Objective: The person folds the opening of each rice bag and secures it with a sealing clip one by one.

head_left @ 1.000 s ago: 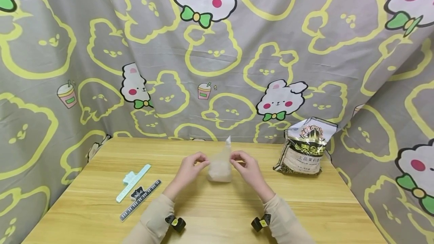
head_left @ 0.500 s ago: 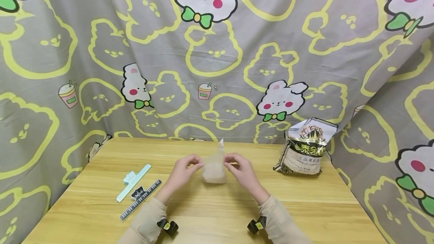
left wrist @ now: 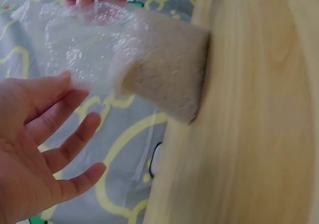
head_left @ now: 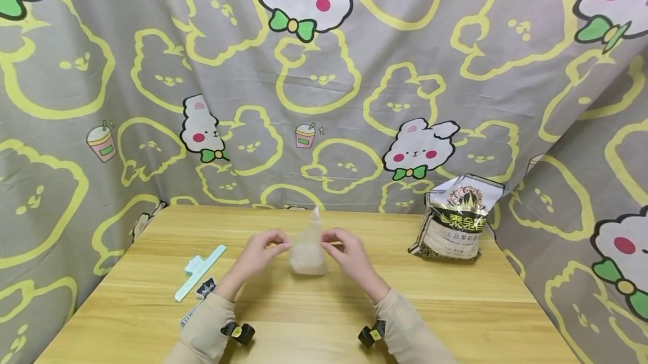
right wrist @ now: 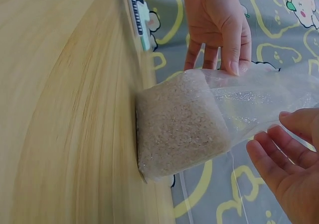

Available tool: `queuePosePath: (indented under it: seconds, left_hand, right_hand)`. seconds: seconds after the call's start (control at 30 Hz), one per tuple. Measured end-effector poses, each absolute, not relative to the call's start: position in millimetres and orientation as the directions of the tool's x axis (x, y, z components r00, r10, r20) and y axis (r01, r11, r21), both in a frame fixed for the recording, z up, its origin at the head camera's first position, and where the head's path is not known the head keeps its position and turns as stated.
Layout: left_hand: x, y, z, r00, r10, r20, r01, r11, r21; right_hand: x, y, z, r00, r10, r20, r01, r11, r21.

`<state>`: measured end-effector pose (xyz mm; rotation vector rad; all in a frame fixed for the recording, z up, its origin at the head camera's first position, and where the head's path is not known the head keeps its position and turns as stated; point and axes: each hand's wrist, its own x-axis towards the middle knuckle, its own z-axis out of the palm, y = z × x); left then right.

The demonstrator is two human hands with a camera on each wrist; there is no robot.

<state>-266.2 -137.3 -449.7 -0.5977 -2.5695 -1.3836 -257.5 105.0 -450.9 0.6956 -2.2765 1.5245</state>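
Mid-bench (head_left: 314, 319), between both hands, a clear plastic bag of rice (head_left: 307, 257) stands roughly upright, rice packed in the lower part, loose clear film peaking above. Its base looks to be on the wood, though light contact versus full weight is hard to tell. Left hand (head_left: 260, 252) pinches one side edge between thumb and index finger, other fingers spread; right hand (head_left: 346, 251) pinches the opposite edge, thumb against fingertips. Whether the mouth is open or sealed, can't tell.

Step in hand, judged: steadying and shifting the bag by its sides. To do it well, keep both pinches level and above the rice line, pull the sides apart evenly so the film lies flat, and let the base carry the weight. Thin film may slip or stretch if one side gets tugged harder; tilting could spill rice if the top is unsealed.

Versus half a second ago: bag and hands are further left, same two-sided pinch. Left sleeve (head_left: 205, 324) now covers most of the black ruler-edged clip (head_left: 205, 288), fully visible before. Mint-green clip (head_left: 198, 271) and jasmine rice package (head_left: 455, 229) unmoved.
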Motion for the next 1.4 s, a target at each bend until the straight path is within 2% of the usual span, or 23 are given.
queuePosePath:
  seconds: [0.37, 0.73, 0.97, 1.2, 1.4]
  left_hand:
    - [-269.9, -168.2, -442.3, -0.898, 0.348, 0.271, 0.425, 0.519, 0.742]
    - [-271.8, -187.9, -438.9, -0.918, 0.345, 0.194, 0.361, 0.528, 0.768]
    - [-274.8, -190.3, -441.8, -0.927, 0.330, 0.178, 0.334, 0.509, 0.793]
    - [-275.5, -189.7, -442.3, -0.933, 0.316, 0.174, 0.320, 0.501, 0.804]
    - [-275.0, -189.4, -442.1, -0.934, 0.314, 0.172, 0.315, 0.494, 0.810]
  right_hand:
    - [-259.4, 84.5, -446.6, -0.836, -0.272, 0.477, -0.545, 0.309, -0.779]
    - [-264.0, 67.4, -447.6, -0.821, -0.303, 0.484, -0.564, 0.297, -0.771]
    - [-265.6, 62.1, -441.2, -0.819, -0.272, 0.505, -0.570, 0.293, -0.767]
    - [-265.1, 58.2, -427.9, -0.768, -0.217, 0.603, -0.640, 0.216, -0.737]
    - [-266.8, 57.8, -420.2, -0.690, -0.178, 0.702, -0.723, 0.230, -0.652]
